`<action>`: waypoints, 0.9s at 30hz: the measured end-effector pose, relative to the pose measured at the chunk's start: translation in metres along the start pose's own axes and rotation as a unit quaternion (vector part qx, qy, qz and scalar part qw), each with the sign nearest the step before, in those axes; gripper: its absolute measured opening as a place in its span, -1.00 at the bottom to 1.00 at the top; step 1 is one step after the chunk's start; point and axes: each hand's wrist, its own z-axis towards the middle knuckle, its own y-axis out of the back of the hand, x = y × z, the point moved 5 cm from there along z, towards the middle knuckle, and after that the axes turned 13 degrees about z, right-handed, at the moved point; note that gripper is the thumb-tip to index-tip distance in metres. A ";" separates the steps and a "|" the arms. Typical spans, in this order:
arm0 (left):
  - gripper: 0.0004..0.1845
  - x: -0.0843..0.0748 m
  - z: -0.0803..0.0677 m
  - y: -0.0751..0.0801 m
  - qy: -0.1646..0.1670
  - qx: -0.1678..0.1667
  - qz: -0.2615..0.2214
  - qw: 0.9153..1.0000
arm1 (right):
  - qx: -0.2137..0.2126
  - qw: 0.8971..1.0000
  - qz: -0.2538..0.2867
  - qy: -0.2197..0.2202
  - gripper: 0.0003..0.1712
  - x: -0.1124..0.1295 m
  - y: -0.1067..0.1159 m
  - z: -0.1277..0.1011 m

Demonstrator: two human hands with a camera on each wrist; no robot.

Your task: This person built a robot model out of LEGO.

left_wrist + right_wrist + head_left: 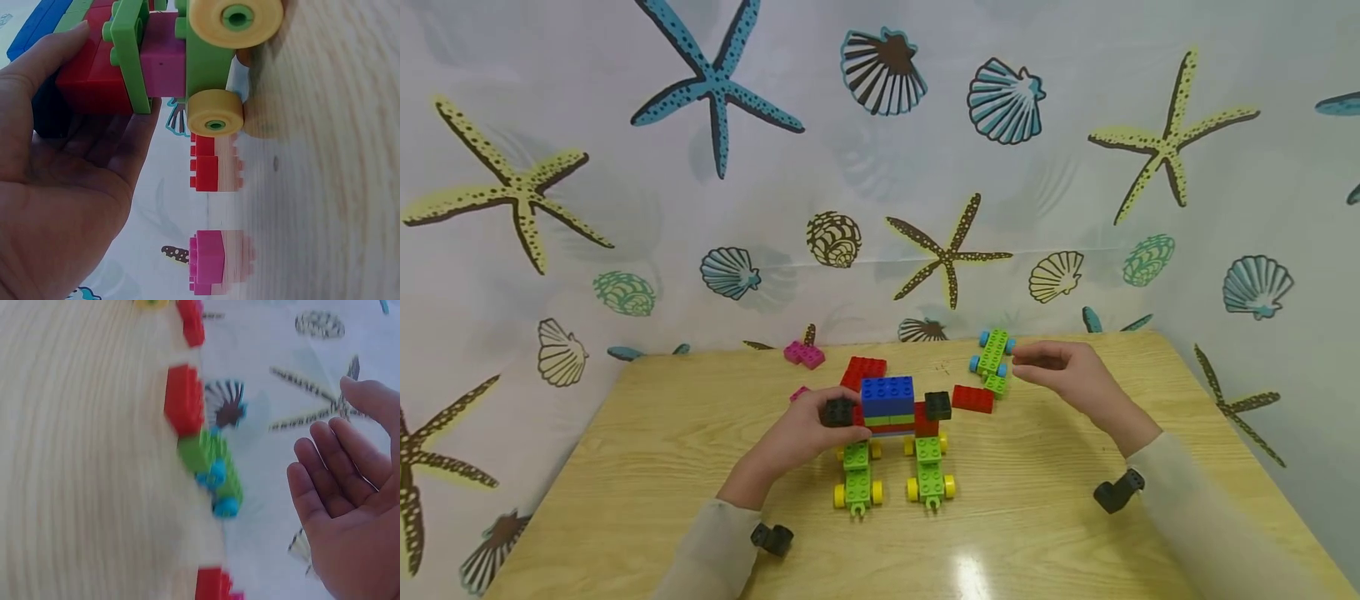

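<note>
A toy brick build stands mid-table, with a blue brick (887, 396) on top, red bricks (94, 87) below and a black brick (937, 406) at its right end. Two green wheeled bases (929, 467) with yellow wheels carry it. My left hand (801, 437) grips the build's left end, thumb in front and fingers behind, around a black and a red brick. Raised on the right, my right hand (1075, 375) holds nothing, its fingers loosely bent. The nearest thing to it is a green car base (995, 352) with blue wheels, apart from the fingers.
A red brick (973, 398) lies right of the build, and another red brick (867, 367) sits behind it. Pink bricks (804, 354) lie at the back left. A patterned cloth (850, 183) hangs behind the wooden table (700, 400).
</note>
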 end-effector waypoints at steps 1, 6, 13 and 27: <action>-0.45 0.000 0.000 0.000 0.000 -0.001 0.000 1.000 | -0.009 1.000 -0.005 -0.005 -0.41 -0.005 0.009 -0.001; -0.45 -0.001 0.001 0.000 -0.004 -0.002 -0.001 1.000 | -0.056 0.997 -0.034 -0.031 -0.32 -0.026 0.049 -0.008; -0.45 -0.003 0.001 0.000 0.000 -0.002 0.004 1.000 | -0.089 0.990 -0.094 -0.054 -0.28 -0.053 0.085 -0.017; -0.43 -0.003 0.002 0.000 0.000 0.006 -0.008 1.000 | -0.088 0.983 -0.096 -0.128 -0.12 -0.074 0.098 -0.017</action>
